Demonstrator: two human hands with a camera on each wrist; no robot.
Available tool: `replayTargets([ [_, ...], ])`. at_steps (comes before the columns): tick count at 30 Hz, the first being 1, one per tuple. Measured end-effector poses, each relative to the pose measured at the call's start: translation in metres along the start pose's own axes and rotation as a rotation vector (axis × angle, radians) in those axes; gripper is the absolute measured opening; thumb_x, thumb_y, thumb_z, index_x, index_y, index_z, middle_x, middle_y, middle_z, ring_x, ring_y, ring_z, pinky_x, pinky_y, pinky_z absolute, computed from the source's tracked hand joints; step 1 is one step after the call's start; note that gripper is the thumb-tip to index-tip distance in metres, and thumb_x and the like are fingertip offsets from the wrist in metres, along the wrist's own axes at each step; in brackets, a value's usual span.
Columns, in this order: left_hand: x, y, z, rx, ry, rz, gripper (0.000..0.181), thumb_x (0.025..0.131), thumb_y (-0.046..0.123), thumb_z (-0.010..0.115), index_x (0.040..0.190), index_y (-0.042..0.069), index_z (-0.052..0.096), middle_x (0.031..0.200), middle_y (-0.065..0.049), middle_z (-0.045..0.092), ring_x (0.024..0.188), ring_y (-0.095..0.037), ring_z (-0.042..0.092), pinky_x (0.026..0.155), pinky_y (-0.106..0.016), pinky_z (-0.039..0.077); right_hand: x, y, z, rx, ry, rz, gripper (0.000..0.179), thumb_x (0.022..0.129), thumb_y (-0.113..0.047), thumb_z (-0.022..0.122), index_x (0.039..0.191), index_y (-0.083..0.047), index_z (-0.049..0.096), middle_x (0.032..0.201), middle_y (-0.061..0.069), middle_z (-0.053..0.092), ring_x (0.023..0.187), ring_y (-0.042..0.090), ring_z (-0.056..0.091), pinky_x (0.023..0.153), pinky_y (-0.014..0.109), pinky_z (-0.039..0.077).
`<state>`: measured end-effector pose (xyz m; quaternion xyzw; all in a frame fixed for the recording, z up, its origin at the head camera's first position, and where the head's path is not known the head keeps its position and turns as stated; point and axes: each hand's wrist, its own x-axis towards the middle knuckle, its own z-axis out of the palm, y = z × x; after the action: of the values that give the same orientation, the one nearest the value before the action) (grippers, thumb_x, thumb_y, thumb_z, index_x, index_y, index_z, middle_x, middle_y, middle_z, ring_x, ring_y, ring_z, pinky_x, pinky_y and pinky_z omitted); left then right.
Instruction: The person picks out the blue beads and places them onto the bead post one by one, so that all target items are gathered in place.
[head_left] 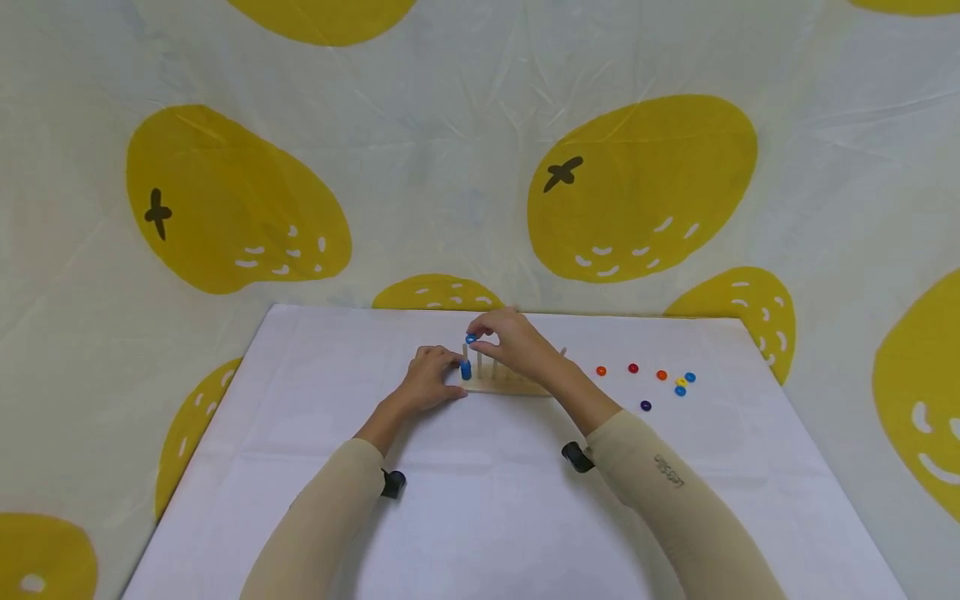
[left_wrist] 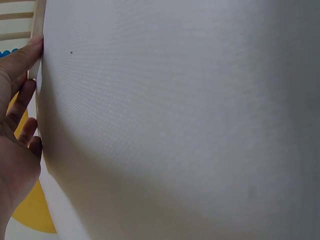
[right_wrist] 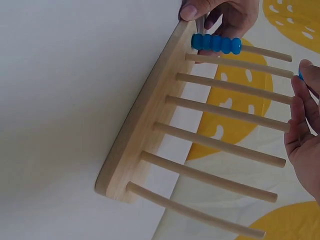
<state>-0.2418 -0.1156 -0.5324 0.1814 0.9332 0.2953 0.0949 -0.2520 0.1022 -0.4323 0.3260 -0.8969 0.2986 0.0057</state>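
Observation:
A wooden peg rack (head_left: 512, 387) stands on the table, with a row of several upright pegs in its base. Blue rings (right_wrist: 216, 43) are stacked on the leftmost peg, whose upper part is bare. My left hand (head_left: 429, 379) grips the rack's left end, thumb on the front edge and the other fingers around the back. Between thumb and fingertips, my right hand (head_left: 517, 342) pinches another blue ring (head_left: 471, 338) near the top of that peg. In the right wrist view this ring is mostly covered by the fingers. The other pegs (right_wrist: 220, 145) carry no rings.
Right of the rack lie loose rings: orange (head_left: 601, 371), red (head_left: 633, 367), another orange (head_left: 662, 375), yellow (head_left: 681, 382), two blue (head_left: 690, 377) and dark purple (head_left: 646, 406). A white cloth covers the table (head_left: 480, 517). Behind hangs a curtain (head_left: 450, 167) printed with yellow fruit.

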Motion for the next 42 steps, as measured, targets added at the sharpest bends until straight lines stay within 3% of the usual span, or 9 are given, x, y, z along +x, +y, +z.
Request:
replayTargets([
  [16,0.001,0.000,0.000,-0.005,-0.011,-0.011,0.058,0.083,0.033,0.088,0.133,0.012,0.067,0.128,-0.006,0.063,0.138,-0.033,0.041,0.118,-0.054,0.032,0.004,-0.001,0.011,-0.028,0.003,-0.037,0.021,0.092,-0.018,0.079,0.110,-0.007,0.075,0.104,0.005,0.075,0.100,0.023,0.064,0.093,0.038,0.053],
  [42,-0.001,0.002,-0.001,-0.015,-0.002,-0.018,0.058,0.083,0.031,0.088,0.133,0.011,0.067,0.127,-0.007,0.064,0.138,-0.033,0.041,0.117,-0.054,0.033,0.002,-0.003,0.013,-0.036,0.016,-0.023,0.021,0.091,-0.019,0.080,0.108,-0.009,0.074,0.102,0.005,0.072,0.101,0.023,0.062,0.094,0.040,0.051],
])
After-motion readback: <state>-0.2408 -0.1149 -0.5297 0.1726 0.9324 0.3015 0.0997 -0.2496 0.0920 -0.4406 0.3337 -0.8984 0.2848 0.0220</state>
